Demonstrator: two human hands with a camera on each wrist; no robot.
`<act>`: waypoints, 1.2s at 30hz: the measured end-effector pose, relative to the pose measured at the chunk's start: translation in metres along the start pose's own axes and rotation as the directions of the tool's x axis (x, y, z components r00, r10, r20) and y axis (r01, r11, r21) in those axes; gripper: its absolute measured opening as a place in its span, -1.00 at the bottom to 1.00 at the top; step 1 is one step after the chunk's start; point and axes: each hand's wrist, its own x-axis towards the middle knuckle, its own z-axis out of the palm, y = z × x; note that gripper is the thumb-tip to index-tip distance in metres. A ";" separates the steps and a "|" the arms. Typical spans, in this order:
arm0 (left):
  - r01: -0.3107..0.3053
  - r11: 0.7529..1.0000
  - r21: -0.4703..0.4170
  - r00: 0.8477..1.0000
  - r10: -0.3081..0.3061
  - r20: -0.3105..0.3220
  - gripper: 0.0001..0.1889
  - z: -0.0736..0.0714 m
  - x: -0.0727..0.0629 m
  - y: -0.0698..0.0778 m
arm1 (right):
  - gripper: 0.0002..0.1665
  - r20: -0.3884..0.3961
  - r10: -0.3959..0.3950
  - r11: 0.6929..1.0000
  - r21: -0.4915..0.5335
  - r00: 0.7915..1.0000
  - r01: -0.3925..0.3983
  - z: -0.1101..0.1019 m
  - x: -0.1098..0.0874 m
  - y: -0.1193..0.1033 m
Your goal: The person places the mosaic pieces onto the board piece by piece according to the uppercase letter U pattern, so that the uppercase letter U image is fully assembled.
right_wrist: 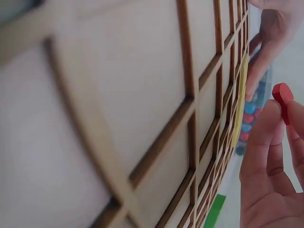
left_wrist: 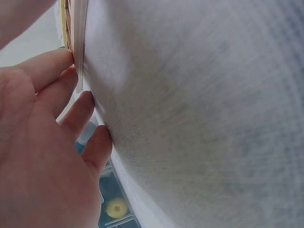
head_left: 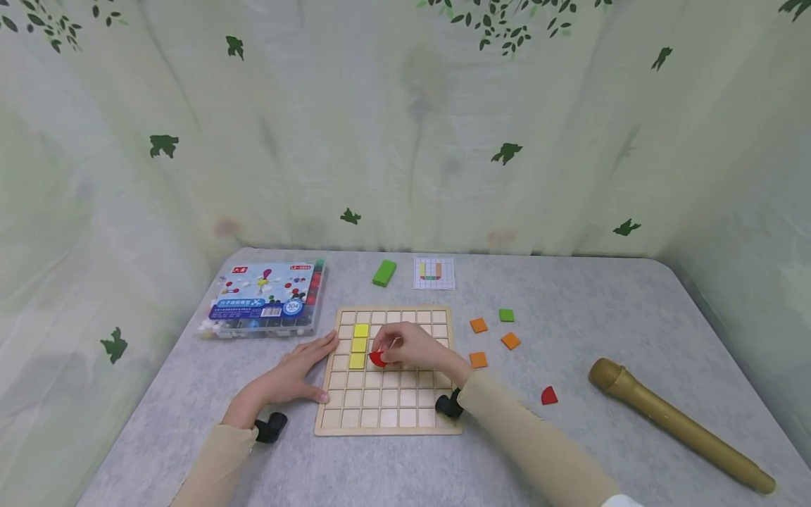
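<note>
The right hand (head_left: 415,345) is pinching a red piece (head_left: 377,359) over the grid board (head_left: 380,431); the left hand (head_left: 285,379), fingers extended, is touching its left edge. Neat seating is probably calling for level lowering.

Grey tbl (head_left: 608,303) w/ grid brd (head_left: 388,398), box (head_left: 262,299), grn blk (head_left: 384,273), card (head_left: 434,283), orange tiles (head_left: 478,360), stick (head_left: 681,424)

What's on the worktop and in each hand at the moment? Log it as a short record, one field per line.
Left hand: touches the left edge of the gridded board
Right hand: pinches a red piece above the board
On board: three yellow tiles in one column
Right of board: three orange tiles, green tile, loose red piece
Beyond board: green block, pattern card
Far left: plastic box
Far right: brown stick
</note>
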 end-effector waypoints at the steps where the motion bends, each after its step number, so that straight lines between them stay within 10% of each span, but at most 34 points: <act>1: 0.000 1.000 -0.001 1.000 0.000 0.001 0.07 0.000 0.000 0.000 | -0.82 0.004 0.005 1.000 -0.003 1.000 -0.005 0.003 0.002 0.000; 36: -0.037 0.999 -0.030 0.999 0.036 -0.011 0.07 0.001 -0.001 -0.001 | -0.87 -0.024 0.049 0.922 -0.384 0.999 -0.054 0.046 0.016 -0.024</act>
